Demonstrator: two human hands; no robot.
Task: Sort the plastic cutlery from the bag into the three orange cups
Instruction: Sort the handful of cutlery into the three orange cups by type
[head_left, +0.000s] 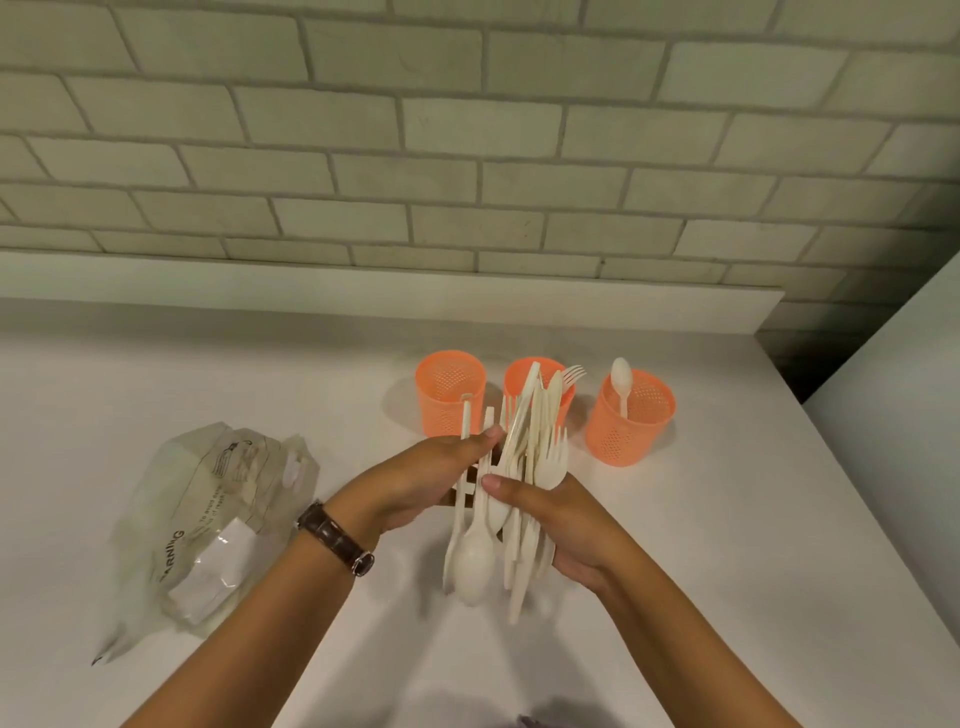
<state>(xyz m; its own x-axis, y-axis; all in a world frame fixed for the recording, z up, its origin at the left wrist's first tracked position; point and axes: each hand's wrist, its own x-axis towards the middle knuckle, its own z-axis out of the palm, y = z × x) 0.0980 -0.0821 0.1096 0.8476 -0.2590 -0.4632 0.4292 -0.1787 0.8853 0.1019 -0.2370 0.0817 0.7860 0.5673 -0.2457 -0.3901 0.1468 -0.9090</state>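
Both hands hold one bundle of cream plastic cutlery (511, 499) above the white counter, in front of the cups. My left hand (415, 480) grips it from the left with the thumb on top. My right hand (550, 525) cradles it from the right and underneath. Spoons, forks and knives point both ways in the bundle. Three orange perforated cups stand in a row behind. The left cup (451, 392) holds what looks like one handle at its rim. The middle cup (563, 400) shows a fork sticking up. The right cup (629, 423) holds one spoon.
A crumpled clear plastic bag (208, 525) with printed warning text lies on the counter to the left. A raised ledge and a brick wall run behind the cups. The counter's right edge falls off near a dark gap at far right.
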